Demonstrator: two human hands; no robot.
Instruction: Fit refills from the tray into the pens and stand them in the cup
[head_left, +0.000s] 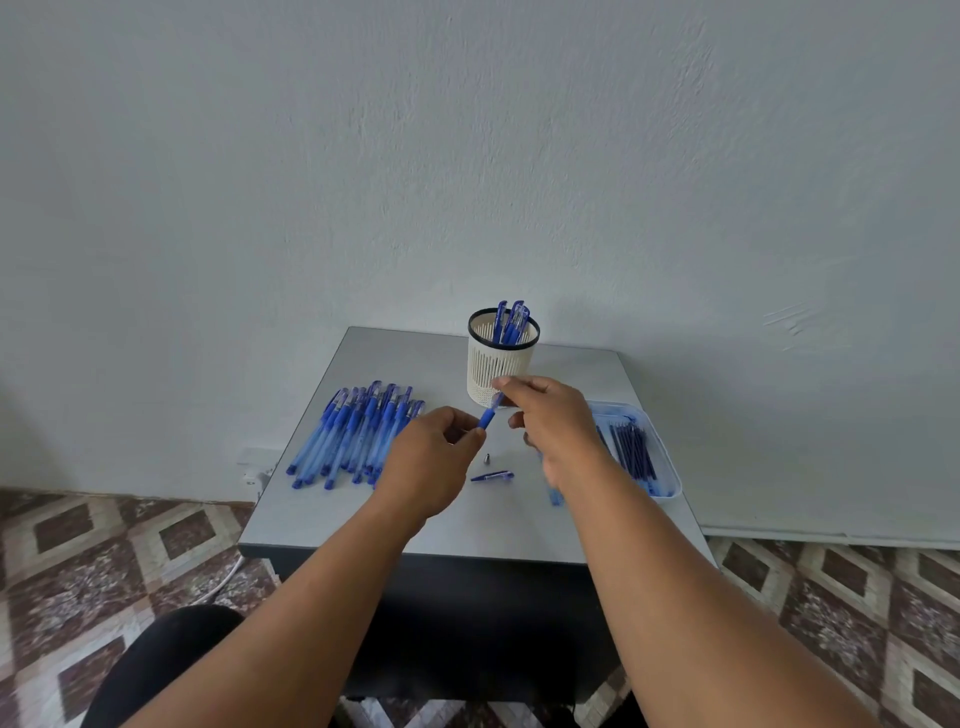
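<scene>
- We see both hands raised over the middle of a small grey table (363, 514), meeting on one blue pen barrel (489, 414) held in the air in front of the cup.
- Our left hand (434, 462) grips the lower end of the barrel, thumb and fingers curled round it.
- Our right hand (550, 415) pinches the upper end between thumb and forefinger; the other fingers are loosely curled below. Whether a refill is in that pinch we cannot tell.
- The barrel slants up to the right, its blue grip section showing between the two hands.
- The white slotted cup (501, 366) with a dark rim stands at the far side of the table, just behind the right hand's fingertips, with a few capped blue pens (511, 322) upright in it.
- A heap of blue pens (353, 436) lies on the left part of the table, side by side, partly hidden by the left hand.
- The clear plastic tray (670, 467) sits on the right edge of the table, with dark blue refills (634, 449) lying lengthwise in it; the right forearm covers its near left part.
- On the table between the wrists lie a small metal pen tip (487, 459) and, just nearer to us, a blue pen cap (493, 475), apart from each other.
- Another pale blue piece (556, 496) shows beside the right wrist, too blurred to name.
</scene>
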